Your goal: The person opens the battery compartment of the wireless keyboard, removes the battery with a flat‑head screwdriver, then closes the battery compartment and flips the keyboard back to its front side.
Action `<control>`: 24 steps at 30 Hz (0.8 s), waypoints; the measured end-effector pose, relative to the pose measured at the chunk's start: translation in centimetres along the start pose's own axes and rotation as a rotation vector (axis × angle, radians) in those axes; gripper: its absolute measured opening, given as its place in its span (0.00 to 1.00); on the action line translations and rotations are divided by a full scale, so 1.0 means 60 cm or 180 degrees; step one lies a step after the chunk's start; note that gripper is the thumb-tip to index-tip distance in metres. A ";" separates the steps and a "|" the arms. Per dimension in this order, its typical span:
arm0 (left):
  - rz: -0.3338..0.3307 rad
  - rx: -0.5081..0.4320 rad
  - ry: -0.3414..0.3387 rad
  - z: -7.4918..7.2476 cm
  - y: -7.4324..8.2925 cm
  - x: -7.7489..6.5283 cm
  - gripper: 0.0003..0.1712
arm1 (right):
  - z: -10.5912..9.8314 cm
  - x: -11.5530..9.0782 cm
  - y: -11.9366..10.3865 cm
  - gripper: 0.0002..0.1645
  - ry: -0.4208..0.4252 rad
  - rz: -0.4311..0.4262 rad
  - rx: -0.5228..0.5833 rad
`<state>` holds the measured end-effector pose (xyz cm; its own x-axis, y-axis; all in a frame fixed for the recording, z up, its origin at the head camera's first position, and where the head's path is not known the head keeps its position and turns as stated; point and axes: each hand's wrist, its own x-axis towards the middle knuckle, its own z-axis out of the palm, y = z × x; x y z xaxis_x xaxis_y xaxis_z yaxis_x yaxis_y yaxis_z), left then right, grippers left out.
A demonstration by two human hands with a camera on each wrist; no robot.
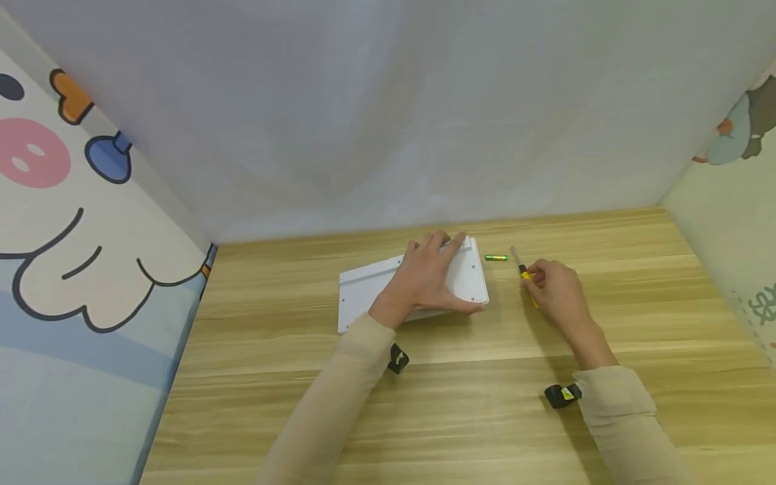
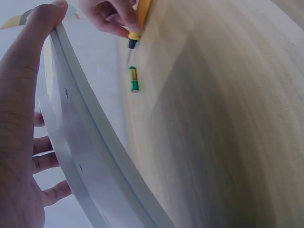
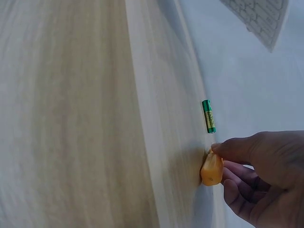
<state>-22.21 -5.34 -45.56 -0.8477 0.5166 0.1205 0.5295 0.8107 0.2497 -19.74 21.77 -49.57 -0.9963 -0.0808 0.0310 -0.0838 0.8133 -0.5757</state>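
My left hand (image 1: 424, 276) grips a white keyboard (image 1: 366, 296) across its width, thumb on the near edge and fingers over the far edge. Its screwed back faces up. Keys show on the underside of the keyboard (image 3: 261, 21) in the right wrist view, where it stands off the table at a tilt. To the right, my right hand (image 1: 560, 296) pinches the yellow handle of a screwdriver (image 1: 525, 275) between thumb and fingers. The shaft points away from me, and I cannot tell whether the tool touches the table. A green battery (image 1: 496, 257) lies between keyboard and screwdriver.
The wood-grain table (image 1: 273, 404) ends at a pale backdrop (image 1: 364, 135) behind the keyboard. A cartoon-printed panel (image 1: 91, 202) stands on the left and a light green one (image 1: 727, 236) on the right. Black wrist cameras sit below both hands.
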 end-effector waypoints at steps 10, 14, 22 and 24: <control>-0.0059 -0.0407 0.0314 -0.048 -0.001 -0.004 0.73 | 0.003 0.002 0.002 0.16 0.0037 -0.0025 0.0024; -0.0042 -0.0611 0.0474 -0.072 -0.003 -0.009 0.72 | 0.001 0.001 0.001 0.15 0.0054 -0.0022 0.0044; 0.0009 -0.0821 0.0784 -0.101 -0.008 -0.014 0.71 | 0.000 -0.001 0.000 0.16 0.0015 0.0022 0.0016; -0.0031 -0.0915 0.0819 -0.106 -0.009 -0.017 0.71 | 0.000 -0.001 0.000 0.16 0.0007 0.0035 0.0026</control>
<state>-21.81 -8.05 -39.71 -0.8521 0.3936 0.3448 0.5220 0.6861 0.5067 -19.66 21.79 -49.58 -0.9972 -0.0707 0.0263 -0.0727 0.8094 -0.5827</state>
